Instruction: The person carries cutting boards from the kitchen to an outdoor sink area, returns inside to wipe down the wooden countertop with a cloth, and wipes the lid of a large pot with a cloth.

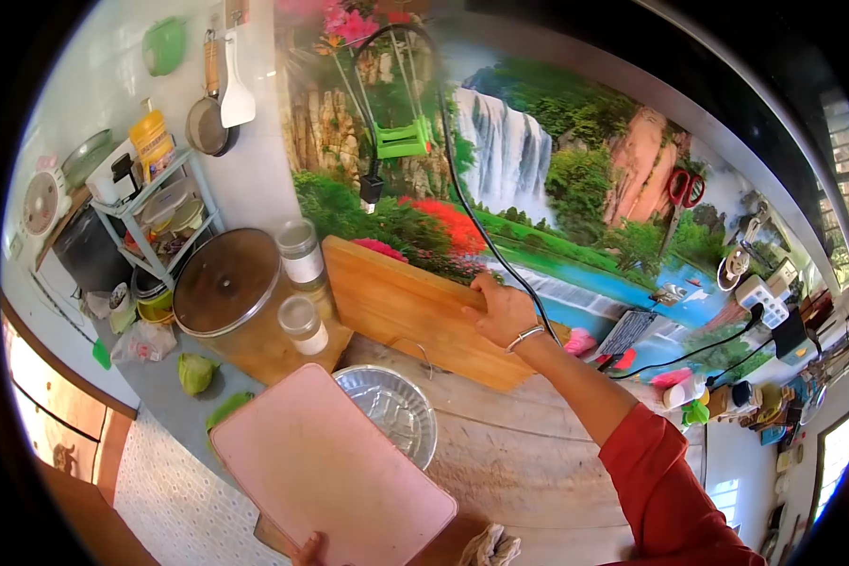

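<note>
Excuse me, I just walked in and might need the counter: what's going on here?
A person's left hand holds a flat pink rectangular board by its lower edge, partly hiding a round, shiny, silvery bowl. Their right hand is at the top edge of a rectangular brown wooden board, which stands on edge by the waterfall-pictured wall; how firmly it grips is hard to tell.

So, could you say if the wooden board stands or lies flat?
Standing on edge: the wooden board shows its broad face in front of the wall picture, with the right hand at its top edge.
</note>
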The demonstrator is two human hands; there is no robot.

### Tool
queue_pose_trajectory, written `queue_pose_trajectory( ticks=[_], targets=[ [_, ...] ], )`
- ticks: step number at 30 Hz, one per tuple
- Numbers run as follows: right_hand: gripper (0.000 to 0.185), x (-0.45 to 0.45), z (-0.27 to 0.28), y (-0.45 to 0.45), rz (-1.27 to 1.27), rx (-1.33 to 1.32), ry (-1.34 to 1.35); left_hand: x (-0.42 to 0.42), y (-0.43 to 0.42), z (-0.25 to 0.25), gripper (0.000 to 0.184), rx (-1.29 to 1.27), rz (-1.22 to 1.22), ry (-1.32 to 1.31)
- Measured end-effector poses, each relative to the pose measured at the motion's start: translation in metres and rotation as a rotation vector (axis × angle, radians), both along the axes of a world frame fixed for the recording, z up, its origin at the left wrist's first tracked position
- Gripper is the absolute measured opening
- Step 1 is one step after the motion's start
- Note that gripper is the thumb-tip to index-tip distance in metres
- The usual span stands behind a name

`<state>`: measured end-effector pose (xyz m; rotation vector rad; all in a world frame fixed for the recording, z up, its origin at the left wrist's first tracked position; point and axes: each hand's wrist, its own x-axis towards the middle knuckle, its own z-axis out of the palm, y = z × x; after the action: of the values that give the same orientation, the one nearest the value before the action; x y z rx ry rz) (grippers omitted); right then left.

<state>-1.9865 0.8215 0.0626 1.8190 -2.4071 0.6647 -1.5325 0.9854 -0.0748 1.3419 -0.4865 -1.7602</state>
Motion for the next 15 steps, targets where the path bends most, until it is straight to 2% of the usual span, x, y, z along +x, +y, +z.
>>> queue_pose_trajectory(
  ticks=[2,6,8,10,11,12,14,15],
  targets=[
    [0.041,-0.010,0.001,0.003,0.125,0.076,-0.002,-0.005,-0.001,0.005,0.048,-0.027,-0.036,-0.030],
    [0.045,-0.031,0.011,0.010,0.113,0.088,-0.132,-0.002,0.003,-0.006,0.048,-0.022,-0.052,0.011],
    [0.051,-0.039,0.023,0.014,0.040,0.370,-0.347,0.006,0.009,-0.015,0.048,-0.003,-0.064,0.056],
    [0.055,-0.049,0.022,0.019,0.041,0.401,-0.431,0.014,0.014,-0.025,0.049,0.001,-0.085,0.100],
    [0.056,-0.052,0.025,0.024,0.121,0.416,-0.501,0.016,0.015,-0.031,0.049,-0.002,-0.097,0.123],
    [0.057,-0.054,0.028,0.028,0.207,0.428,-0.570,0.009,0.013,-0.022,0.050,-0.037,-0.105,0.116],
    [0.057,-0.063,0.036,0.033,0.113,0.505,-0.577,-0.007,0.010,-0.005,0.052,-0.076,-0.134,0.105],
    [0.057,-0.067,0.040,0.037,0.162,0.560,-0.527,-0.016,0.009,0.004,0.054,-0.074,-0.161,0.123]
  ],
)
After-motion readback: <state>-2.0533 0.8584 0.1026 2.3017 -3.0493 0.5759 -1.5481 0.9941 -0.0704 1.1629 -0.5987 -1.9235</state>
